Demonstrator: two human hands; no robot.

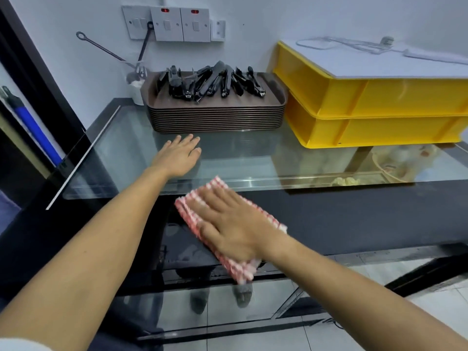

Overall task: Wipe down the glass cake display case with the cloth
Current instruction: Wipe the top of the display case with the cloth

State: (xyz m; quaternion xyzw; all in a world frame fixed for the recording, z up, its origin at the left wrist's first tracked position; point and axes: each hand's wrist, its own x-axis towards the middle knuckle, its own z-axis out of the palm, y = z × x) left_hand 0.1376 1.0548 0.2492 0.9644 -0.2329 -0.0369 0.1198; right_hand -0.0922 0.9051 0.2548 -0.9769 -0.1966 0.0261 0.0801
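Right hand: my right hand (229, 224) lies flat on the cloth (228, 231), fingers straight and spread, pressing it against the front of the case (354, 214); nothing is curled round it, so this grip is open and pushing.
Cloth: red-and-white check, folded, spread under the palm on the dark upper front panel, just below the case's top front edge.
Front glass: the lower pane below the cloth shows reflections of feet; I cannot tell whether it is wiped or not.
Left hand: my left hand (178, 154) rests palm down on the case's glass top, fingers straight, holding nothing; I judge it is bracing me.
Glass top: the near strip around the left hand is bare glass; its state of cleanness does not show.
Trays: a stack of brown trays (215, 117) with black tongs (210, 81) sits on the case's top, just behind the left hand.
Crates: two yellow crates (374, 110) stand on the top to the right of the trays.
Progress: I judge the wipe is mid-course on the front. Left to do, as far as I can see: the lower pane, the right stretch of the front, and the top under trays and crates, which would need shifting.
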